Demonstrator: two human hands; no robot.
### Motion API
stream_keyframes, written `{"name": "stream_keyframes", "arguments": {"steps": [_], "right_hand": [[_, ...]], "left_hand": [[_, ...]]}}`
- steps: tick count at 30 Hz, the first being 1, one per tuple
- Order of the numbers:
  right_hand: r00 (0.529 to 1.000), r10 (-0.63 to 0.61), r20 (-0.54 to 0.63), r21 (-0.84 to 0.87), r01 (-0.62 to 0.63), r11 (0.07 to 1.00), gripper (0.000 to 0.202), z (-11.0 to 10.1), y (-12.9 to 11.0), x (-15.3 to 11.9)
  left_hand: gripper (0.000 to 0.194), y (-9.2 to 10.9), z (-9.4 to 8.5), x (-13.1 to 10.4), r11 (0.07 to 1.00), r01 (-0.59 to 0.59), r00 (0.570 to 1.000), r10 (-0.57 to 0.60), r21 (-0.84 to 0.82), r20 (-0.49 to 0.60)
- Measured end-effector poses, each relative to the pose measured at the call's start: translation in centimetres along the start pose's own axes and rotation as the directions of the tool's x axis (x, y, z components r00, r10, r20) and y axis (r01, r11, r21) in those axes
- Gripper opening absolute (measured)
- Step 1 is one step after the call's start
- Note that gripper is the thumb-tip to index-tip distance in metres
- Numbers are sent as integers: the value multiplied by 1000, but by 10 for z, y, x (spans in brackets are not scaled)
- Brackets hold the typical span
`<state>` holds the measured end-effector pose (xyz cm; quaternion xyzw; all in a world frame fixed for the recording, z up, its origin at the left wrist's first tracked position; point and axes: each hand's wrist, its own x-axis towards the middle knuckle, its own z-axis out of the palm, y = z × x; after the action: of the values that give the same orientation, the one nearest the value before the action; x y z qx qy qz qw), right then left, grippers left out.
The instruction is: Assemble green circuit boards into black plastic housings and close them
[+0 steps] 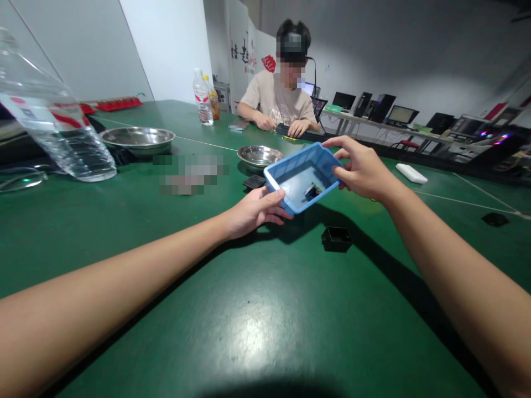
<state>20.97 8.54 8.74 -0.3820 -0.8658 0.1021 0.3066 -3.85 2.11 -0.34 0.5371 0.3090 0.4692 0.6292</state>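
A blue plastic basket (299,205) is held tilted above the green table, its open side facing me. My left hand (259,210) grips its near left corner, thumb over the rim. At the far right end, the fingers of my right hand (357,166) are closed on the rim. Inside the basket lies a small dark part with a bit of green (312,191), too small to name. Below it on the table stands a small open black box (337,239). Just behind my left hand is a flat black piece (254,182).
Behind the basket sits a steel bowl (259,157); a wider steel dish (139,141) is further left. A large water bottle (62,121) stands tilted at the left. Across the table (186,309) a person (282,99) sits. A white object (411,173) lies at the right.
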Motion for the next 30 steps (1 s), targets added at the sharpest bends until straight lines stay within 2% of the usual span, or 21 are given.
{"name": "stream_keyframes", "arguments": {"steps": [3, 6, 8, 10, 13, 16, 19, 22, 26, 30], "right_hand": [[998, -69, 8, -206, 69, 976, 44, 4, -5, 0], [989, -139, -45, -354, 114, 928, 36, 1, -13, 0], [977, -190, -93, -379, 142, 914, 28, -1, -24, -1], [972, -222, -76, -350, 183, 919, 21, 0, -37, -3], [974, -202, 104, -266, 223, 938, 18, 10, -54, -5], [950, -154, 272, -269, 229, 935, 27, 26, -57, -8], [927, -130, 352, -255, 229, 939, 29, 36, -54, -8], [919, -168, 357, -180, 244, 953, 26, 37, -51, -8], [942, -202, 267, -119, 240, 964, 26, 28, -53, -7], [958, -189, 216, 150, 159, 976, 26, 17, -58, -8]], "left_hand": [[47, 3, 4, -3, 992, 90, 995, -86, -92, 48], [37, 5, 6, -3, 984, 130, 990, -136, -119, -45], [34, 5, 7, -3, 982, 139, 982, -153, -128, -111], [34, 5, 8, -2, 982, 131, 979, -150, -135, -139], [35, 4, 8, -3, 984, 118, 983, -135, -136, -124], [32, 2, 8, -3, 985, 115, 987, -128, -126, -99], [33, 1, 8, -4, 987, 114, 989, -123, -112, -82], [33, 2, 8, -4, 987, 115, 990, -123, -112, -64], [28, 4, 8, -3, 983, 140, 986, -150, -118, -77], [26, 6, 8, -2, 982, 154, 980, -166, -109, -107]]}}
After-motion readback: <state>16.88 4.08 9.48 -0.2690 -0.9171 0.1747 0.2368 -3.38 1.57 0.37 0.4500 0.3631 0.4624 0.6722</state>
